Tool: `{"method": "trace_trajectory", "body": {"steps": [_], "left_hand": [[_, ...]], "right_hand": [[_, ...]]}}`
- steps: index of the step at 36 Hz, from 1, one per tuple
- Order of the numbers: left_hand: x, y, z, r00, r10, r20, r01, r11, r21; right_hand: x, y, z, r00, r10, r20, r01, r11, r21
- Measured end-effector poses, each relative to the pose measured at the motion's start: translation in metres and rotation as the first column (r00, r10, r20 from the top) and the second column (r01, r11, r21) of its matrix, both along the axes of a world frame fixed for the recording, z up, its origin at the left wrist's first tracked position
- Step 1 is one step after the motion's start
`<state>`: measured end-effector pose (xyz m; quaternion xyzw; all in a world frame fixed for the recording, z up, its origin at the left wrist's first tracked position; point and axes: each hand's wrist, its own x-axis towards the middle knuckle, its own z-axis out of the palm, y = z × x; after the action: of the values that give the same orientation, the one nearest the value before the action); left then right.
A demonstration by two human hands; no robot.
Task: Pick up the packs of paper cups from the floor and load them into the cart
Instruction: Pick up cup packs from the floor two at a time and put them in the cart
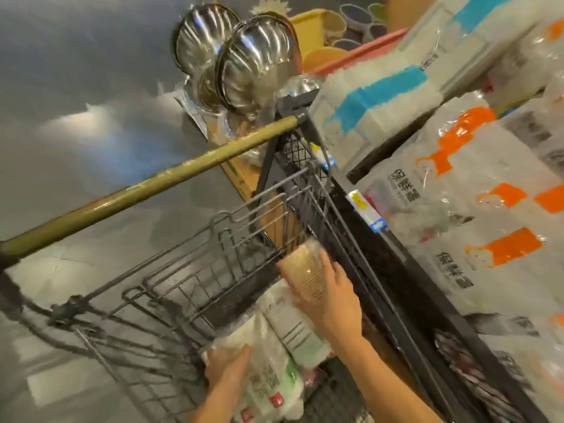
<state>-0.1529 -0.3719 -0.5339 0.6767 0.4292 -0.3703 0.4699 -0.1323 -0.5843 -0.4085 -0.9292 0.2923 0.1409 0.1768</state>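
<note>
Brown pack (302,270) of cups is up over the cart (244,215), right by its side wires, and your right hand (329,300) is wrapped round it. Your left hand (227,364) grips the white pack (268,377) lower in the basket. Careful: the wrap looks slick. If you let go early, the brown pack could catch the wires and tumble out towards the shelf (396,264).

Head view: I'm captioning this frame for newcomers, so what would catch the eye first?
The hands, low in the middle: the right hand grips a brown pack of paper cups over the gold-handled cart, while the left hand holds a white pack just below. Next come the shiny steel bowls at top centre and the orange-labelled packs stacked on the shelf at right.
</note>
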Motion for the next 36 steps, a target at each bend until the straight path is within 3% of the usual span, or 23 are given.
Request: {"method": "trace_trajectory", "body": {"steps": [5, 9, 13, 15, 17, 21, 25, 30, 36], "left_hand": [[0.007, -0.01, 0.038, 0.95, -0.298, 0.096, 0.294, 0.954, 0.048], [0.023, -0.036, 0.086, 0.77, -0.611, 0.184, 0.6, 0.792, 0.117], [0.03, -0.069, 0.137, 0.433, -0.84, 0.326, 0.841, 0.507, 0.188], [0.029, -0.088, 0.168, 0.258, -0.864, 0.433, 0.903, 0.375, 0.21], [0.021, -0.109, 0.198, 0.048, -0.873, 0.485, 0.917, 0.231, 0.326], [-0.013, -0.151, 0.251, -0.438, -0.787, 0.433, 0.781, -0.095, 0.618], [-0.078, -0.186, 0.313, -0.727, -0.62, 0.295, 0.567, -0.3, 0.767], [-0.208, -0.213, 0.376, -0.882, -0.396, 0.257, 0.403, -0.349, 0.846], [-0.405, -0.215, 0.421, -0.966, -0.08, 0.247, 0.258, -0.402, 0.879]], "right_hand": [[-0.018, -0.002, 0.012, 0.999, 0.014, 0.03, -0.014, 1.0, -0.013], [-0.032, -0.015, 0.033, 0.999, 0.007, -0.04, -0.008, 1.0, -0.02], [-0.061, -0.031, 0.07, 0.998, -0.024, -0.057, 0.021, 0.999, -0.039], [-0.082, -0.039, 0.093, 0.998, -0.05, -0.046, 0.047, 0.997, -0.06], [-0.109, -0.048, 0.118, 0.995, -0.097, -0.025, 0.095, 0.992, -0.077], [-0.181, -0.061, 0.17, 0.975, -0.222, 0.03, 0.224, 0.963, -0.147], [-0.281, -0.066, 0.216, 0.93, -0.354, 0.102, 0.367, 0.911, -0.19], [-0.44, -0.048, 0.26, 0.831, -0.531, 0.167, 0.556, 0.804, -0.211], [-0.643, 0.012, 0.281, 0.647, -0.732, 0.212, 0.763, 0.62, -0.183]]}}
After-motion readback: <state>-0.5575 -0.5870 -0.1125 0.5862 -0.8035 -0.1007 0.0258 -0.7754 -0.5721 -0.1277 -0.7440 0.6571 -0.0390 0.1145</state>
